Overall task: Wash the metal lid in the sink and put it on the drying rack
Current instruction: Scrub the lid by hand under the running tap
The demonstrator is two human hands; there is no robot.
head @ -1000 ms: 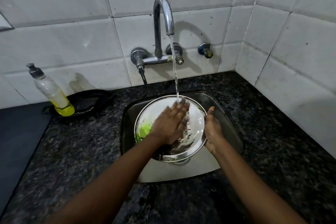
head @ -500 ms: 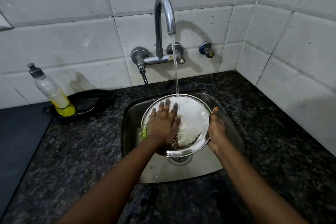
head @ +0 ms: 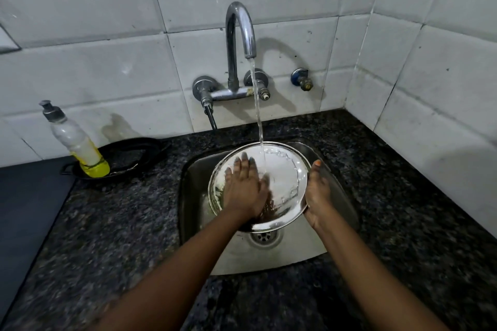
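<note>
A round shiny metal lid [head: 285, 183] is held tilted over the steel sink [head: 282, 250], under a stream of water from the tap [head: 240, 32]. My left hand [head: 243, 188] lies flat on the lid's left half, fingers spread, palm pressed on the wet surface. My right hand [head: 317, 193] grips the lid's right rim from the side, thumb up along the edge. Water splashes across the lid's upper part. No drying rack is in view.
A soap bottle [head: 74, 142] with yellow liquid stands in a black pan [head: 129, 156] on the dark granite counter [head: 107, 223] to the left. A dark flat slab [head: 24, 201] borders the far left. White tiled walls close the back and right. The drain [head: 265, 236] shows below the lid.
My left hand slid from the lid's upper middle toward its left half. The green soap patch at the lid's left is gone. The lid shifted slightly right.
</note>
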